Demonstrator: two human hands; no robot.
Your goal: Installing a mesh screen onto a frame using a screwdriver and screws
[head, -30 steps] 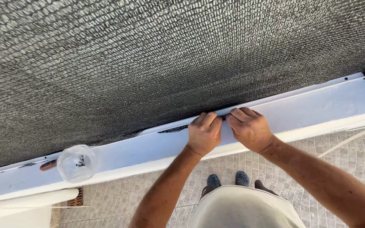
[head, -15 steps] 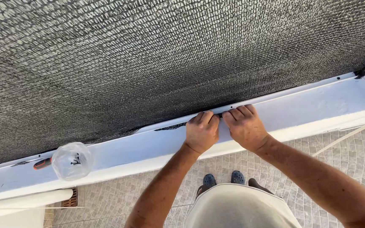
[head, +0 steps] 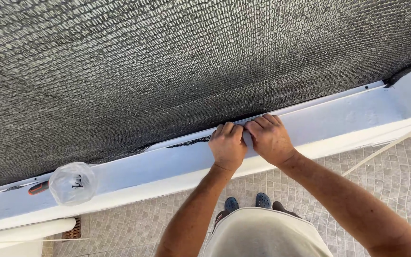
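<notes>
A white ledge (head: 167, 166) runs across an outdoor spot with a paved floor (head: 396, 176) of small grey tiles. Dark woven netting (head: 191, 66) fills everything beyond the hands, its lower edge meeting the ledge right at the fingertips. The left hand (head: 227, 145) and right hand (head: 268, 139) sit side by side, touching, fingers curled and pressing down on the netting's edge. Well to the left of them, a clear plastic bag (head: 72, 183) rests on the ledge beside an orange-handled tool (head: 38, 188).
</notes>
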